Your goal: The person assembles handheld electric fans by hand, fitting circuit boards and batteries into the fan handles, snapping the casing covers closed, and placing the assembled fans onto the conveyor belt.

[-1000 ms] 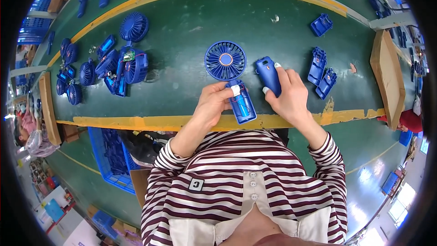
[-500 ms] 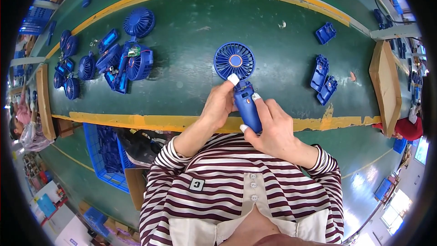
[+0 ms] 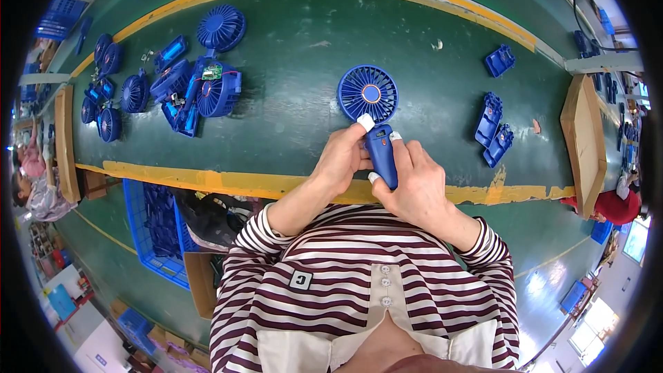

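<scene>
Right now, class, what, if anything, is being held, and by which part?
A round-headed blue plastic handheld fan, by its handle: the left hand has its grip near the top, the right hand along it.

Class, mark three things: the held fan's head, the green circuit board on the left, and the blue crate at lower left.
Fan head (image 3: 371, 93): head view, on its central hub.
Circuit board (image 3: 212, 71): head view, on its green face.
Crate (image 3: 164, 271): head view, on its wall.
</scene>
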Tool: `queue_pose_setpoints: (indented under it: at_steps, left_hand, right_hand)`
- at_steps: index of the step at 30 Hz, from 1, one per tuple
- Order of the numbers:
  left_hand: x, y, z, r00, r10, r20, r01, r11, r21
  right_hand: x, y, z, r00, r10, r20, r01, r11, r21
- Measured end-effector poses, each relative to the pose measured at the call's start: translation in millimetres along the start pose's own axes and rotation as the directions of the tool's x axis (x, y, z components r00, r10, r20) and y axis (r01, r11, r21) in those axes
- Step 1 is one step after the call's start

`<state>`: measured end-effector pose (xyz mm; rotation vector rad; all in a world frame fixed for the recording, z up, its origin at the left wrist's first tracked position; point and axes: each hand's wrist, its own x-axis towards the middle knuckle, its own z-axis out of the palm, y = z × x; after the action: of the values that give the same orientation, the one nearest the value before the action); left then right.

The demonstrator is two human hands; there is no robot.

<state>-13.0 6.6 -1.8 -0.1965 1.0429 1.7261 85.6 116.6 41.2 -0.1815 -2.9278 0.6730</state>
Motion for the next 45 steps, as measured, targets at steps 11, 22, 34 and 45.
queue_pose_setpoints:
  at_steps: [11, 22, 34, 45]
  left_hand:
    - [6, -3, 0, 0.997, 0.015, -0.074, -0.01, 0.998, 0.063]
    - [3, 0, -2, 0.989, 0.128, -0.069, -0.125, 0.991, 0.043]
    - [-7, -6, 2, 0.953, 0.294, 0.065, -0.296, 0.955, 0.02]
    - [-2, -11, 7, 0.917, 0.367, 0.157, -0.383, 0.92, 0.086]
  right_hand:
    - [1, 4, 11, 0.999, -0.038, -0.024, 0.037, 0.999, -0.024]
    - [-7, 11, 8, 0.98, 0.152, -0.13, -0.099, 0.934, 0.343]
    - [-2, 15, 15, 0.87, 0.322, 0.373, -0.491, 0.517, 0.701]
    - [1, 20, 14, 0.864, 0.393, 0.315, -0.483, 0.473, 0.737]
